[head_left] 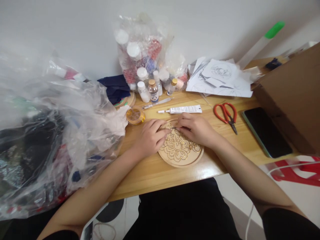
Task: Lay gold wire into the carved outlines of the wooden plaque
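Wood-toned round plaque [182, 164] w/ gold-outlined flower [177, 146] lies on our table [132, 181], by its near edge. Our L hand [152, 137] rests on the plaque's far-left part, fingers bent; can't tell if they grip anything. Our R hand [196, 129] is at the far-right, thumb & fingertips drawn together next to a tiny dark bit [174, 128]; can't tell who's holding it. Left: gold spool [135, 116]. Far: white tube [186, 109]. Right: red-hdl pliers [228, 116], then phone [267, 132].

Pale grey wall [75, 30], yellowish wooden table [135, 173]; soft glare [209, 172], whitish floor [305, 200]
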Motion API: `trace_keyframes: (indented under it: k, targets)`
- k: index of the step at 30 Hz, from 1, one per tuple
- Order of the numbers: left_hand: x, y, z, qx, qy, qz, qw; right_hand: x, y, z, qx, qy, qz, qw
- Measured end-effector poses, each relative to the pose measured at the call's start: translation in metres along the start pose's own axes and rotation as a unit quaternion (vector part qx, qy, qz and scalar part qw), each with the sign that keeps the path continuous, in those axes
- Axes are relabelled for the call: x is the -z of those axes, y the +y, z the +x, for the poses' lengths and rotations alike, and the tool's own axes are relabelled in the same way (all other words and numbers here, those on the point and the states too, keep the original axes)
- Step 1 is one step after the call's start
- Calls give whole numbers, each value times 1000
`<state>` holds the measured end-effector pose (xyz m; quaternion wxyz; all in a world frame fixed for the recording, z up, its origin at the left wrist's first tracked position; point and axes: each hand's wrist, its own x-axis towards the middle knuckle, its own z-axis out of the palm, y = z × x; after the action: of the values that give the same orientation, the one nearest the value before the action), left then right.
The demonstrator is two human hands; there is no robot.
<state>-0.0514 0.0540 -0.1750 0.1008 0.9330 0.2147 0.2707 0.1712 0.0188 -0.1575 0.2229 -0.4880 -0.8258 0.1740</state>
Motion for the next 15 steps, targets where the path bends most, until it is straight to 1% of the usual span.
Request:
trace_keyframes:
  k: [7,15]
  targets:
    - [0,0,-1,1,-5,3,1000,1,-2,0,-3,-10,-12,1000]
    - [1,0,0,-1,2,-1,1000,0,-4,-1,9,5,-52,999]
